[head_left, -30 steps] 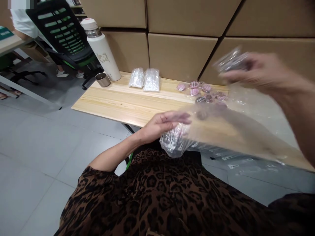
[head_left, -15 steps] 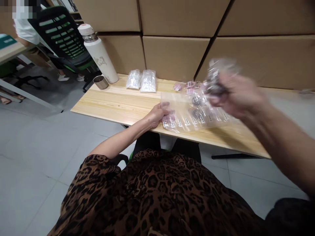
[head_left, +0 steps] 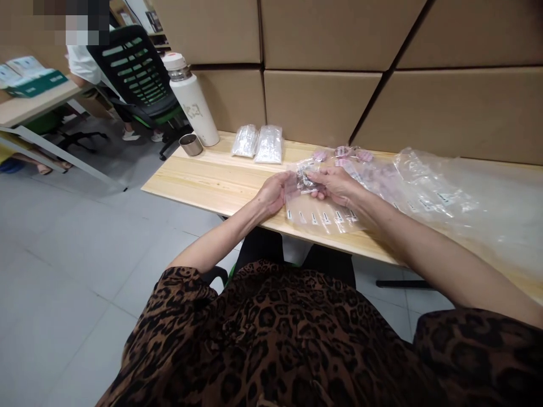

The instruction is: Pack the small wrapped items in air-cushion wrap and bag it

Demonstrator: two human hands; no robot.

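Note:
My left hand (head_left: 274, 193) is closed on the left edge of a clear plastic bag (head_left: 316, 212) that lies at the table's front edge, with a row of small dark marks along it. My right hand (head_left: 337, 185) grips a small clear packet (head_left: 306, 175) with something dark inside. The packet is at the upper left part of the bag, close to my left fingers; whether it is inside the bag I cannot tell. Pink packets (head_left: 341, 151) lie just behind my right hand. More clear plastic bags (head_left: 432, 181) are spread out to the right.
Two filled clear packets (head_left: 268, 144) lie at the back of the wooden table (head_left: 203, 181). Left of them stand a white bottle (head_left: 195, 107) and a metal cup (head_left: 190, 144). Stacked cardboard boxes (head_left: 320, 102) wall the back. A person sits by a black chair (head_left: 131, 73).
My right hand has come down and left with the packet, from raised above the table to the bag beside my left hand. The left hand keeps its hold. The view has shifted slightly.

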